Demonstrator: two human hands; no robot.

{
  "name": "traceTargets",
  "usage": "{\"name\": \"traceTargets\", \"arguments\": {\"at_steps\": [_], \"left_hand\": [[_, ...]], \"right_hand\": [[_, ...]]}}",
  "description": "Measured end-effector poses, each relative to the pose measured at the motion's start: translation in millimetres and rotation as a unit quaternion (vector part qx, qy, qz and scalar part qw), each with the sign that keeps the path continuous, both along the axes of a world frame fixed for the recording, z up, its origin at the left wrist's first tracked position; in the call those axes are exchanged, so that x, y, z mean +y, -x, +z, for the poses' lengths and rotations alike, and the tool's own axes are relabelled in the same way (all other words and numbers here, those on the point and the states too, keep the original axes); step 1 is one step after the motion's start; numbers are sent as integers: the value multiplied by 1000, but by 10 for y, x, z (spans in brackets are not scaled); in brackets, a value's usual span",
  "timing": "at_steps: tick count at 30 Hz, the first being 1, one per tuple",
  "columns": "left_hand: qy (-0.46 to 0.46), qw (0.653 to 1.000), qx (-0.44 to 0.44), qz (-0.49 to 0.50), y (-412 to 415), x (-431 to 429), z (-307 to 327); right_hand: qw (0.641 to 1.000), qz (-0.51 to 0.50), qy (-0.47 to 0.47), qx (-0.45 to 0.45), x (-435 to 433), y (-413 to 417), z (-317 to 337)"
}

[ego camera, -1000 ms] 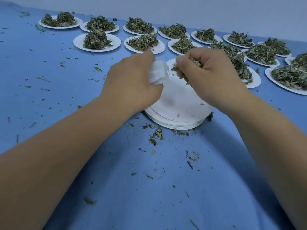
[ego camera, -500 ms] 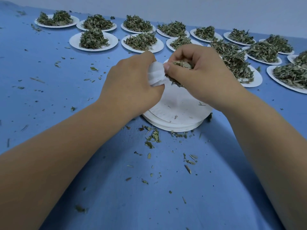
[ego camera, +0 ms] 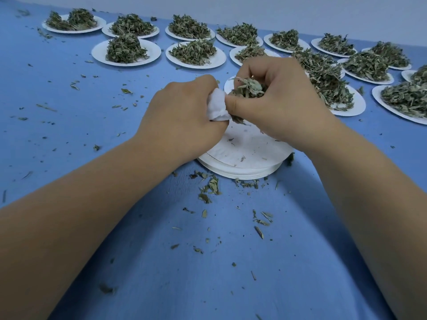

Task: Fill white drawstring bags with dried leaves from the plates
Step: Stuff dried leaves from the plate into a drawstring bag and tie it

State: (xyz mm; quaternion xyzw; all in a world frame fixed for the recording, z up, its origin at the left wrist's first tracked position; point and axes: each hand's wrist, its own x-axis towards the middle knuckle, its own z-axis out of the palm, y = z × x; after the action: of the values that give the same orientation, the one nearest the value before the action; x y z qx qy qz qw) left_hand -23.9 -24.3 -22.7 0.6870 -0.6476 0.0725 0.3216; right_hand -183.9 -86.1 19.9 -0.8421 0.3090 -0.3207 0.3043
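Leaf crumbs (ego camera: 209,188) scattered over near middle of blue tabletop (ego camera: 69,125). Stack of emptied plates (ego camera: 245,158) set just beyond. Above stack, white drawstring bag (ego camera: 217,107) gripped in curled left hand (ego camera: 184,118); clump of dried leaves (ego camera: 248,88) pinched in right hand (ego camera: 279,105) at bag mouth, probably mid-stuffing; fill level hidden. Along far edge, many heaped plates (ego camera: 126,51) left unemptied; most work judged remaining.
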Motion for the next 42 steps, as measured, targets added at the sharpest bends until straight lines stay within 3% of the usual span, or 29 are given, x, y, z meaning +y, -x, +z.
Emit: {"name": "traceTargets", "arguments": {"at_steps": [10, 14, 19, 27, 36, 42], "left_hand": [[-36, 999, 2, 6, 5, -20, -15], [-35, 999, 17, -5, 17, 19, 2], [-28, 999, -6, -17, 8, 25, -5], [-28, 998, -50, -21, 41, 43, 2], [-57, 997, -45, -18, 6, 25, 7], [-44, 997, -58, -8, 40, 52, 28]], "right_hand": [[995, 44, -74, 40, 34, -23, -63], [994, 24, 16, 108, -25, -79, -60], [997, -7, -75, 13, -60, -37, -71], [998, -20, -32, 47, -12, 47, -44], [980, 88, -176, 9, -52, 218, -17], [987, 91, -133, 15, -111, 263, -28]]}}
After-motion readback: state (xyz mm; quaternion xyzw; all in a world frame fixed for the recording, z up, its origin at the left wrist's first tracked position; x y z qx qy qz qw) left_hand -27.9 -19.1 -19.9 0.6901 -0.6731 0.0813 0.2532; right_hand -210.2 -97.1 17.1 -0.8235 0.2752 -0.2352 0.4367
